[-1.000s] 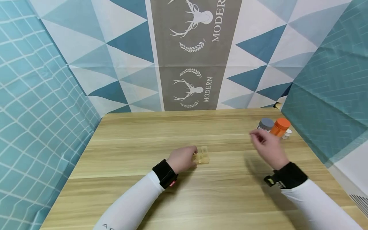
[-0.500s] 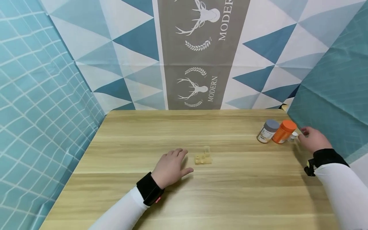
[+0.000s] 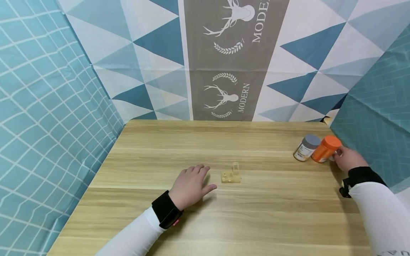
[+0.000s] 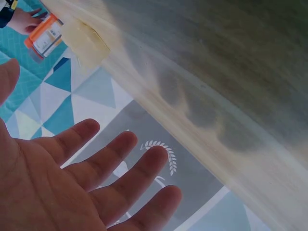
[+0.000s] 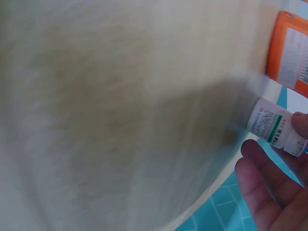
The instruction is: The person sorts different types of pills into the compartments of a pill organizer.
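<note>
My right hand (image 3: pixel 350 160) is at the far right of the table, pinching a small white bottle (image 5: pixel 266 123) near its top between thumb and fingers. The bottle has a label with a green stripe and stands beside an orange bottle (image 3: pixel 326 148); in the head view my hand and the orange bottle mostly hide it. My left hand (image 3: pixel 189 187) is held over the table with fingers spread and nothing in them. Just right of its fingertips lies a small translucent yellow pill box (image 3: pixel 230 176), one lid (image 3: pixel 235 167) raised at its back right.
A clear bottle with a grey cap (image 3: pixel 306 147) stands left of the orange one. The wooden table (image 3: pixel 272 213) meets a patterned cloth (image 3: pixel 224 64) at the back. Teal cloth (image 3: pixel 381 117) hangs close beside my right hand.
My left hand has let go of the pill box and drawn back left. My right hand has moved right, around the orange bottle, and taken hold of the small white bottle.
</note>
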The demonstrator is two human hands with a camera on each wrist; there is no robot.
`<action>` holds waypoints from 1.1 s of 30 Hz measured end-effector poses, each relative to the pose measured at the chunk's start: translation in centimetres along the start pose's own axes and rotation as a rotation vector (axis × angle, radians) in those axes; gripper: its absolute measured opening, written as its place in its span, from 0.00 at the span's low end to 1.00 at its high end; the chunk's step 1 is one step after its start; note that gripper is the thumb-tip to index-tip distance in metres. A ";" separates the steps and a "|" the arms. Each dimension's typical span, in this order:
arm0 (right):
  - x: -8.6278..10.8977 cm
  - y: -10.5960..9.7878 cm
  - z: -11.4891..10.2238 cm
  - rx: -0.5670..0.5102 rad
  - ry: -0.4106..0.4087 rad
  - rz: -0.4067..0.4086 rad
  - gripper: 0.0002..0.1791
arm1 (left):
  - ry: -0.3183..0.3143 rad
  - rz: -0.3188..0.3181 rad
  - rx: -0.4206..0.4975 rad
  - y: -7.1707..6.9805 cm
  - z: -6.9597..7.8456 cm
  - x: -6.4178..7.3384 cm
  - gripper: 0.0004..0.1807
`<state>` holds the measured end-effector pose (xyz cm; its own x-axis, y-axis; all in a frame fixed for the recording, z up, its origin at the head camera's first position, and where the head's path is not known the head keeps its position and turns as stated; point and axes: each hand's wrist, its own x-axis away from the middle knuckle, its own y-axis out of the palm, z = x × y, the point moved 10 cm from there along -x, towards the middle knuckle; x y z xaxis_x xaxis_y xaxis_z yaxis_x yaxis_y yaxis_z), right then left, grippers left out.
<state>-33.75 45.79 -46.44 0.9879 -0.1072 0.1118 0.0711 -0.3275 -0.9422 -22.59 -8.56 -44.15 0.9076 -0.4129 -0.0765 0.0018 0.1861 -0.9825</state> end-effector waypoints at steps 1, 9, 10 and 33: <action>0.2 0.0 0.0 0.001 0.002 0.005 0.25 | 0.000 0.001 -0.004 0.0 0.0 0.0 0.39; 3.7 -0.9 -0.6 -0.001 0.049 0.103 0.27 | -0.007 0.021 0.004 -0.4 0.0 -0.1 0.40; 4.3 -0.9 -0.7 0.000 0.056 0.111 0.28 | -0.008 0.026 0.006 -0.5 0.0 0.0 0.40; 15.7 5.7 -32.2 -0.269 -0.607 0.094 0.10 | 0.157 0.090 0.159 -1.7 7.1 -1.7 0.34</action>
<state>-22.25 11.95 -39.90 0.8962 0.3741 -0.2387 0.0214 -0.5737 -0.8188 -21.09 -1.83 -41.12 0.8309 -0.5193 -0.1998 0.0016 0.3614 -0.9324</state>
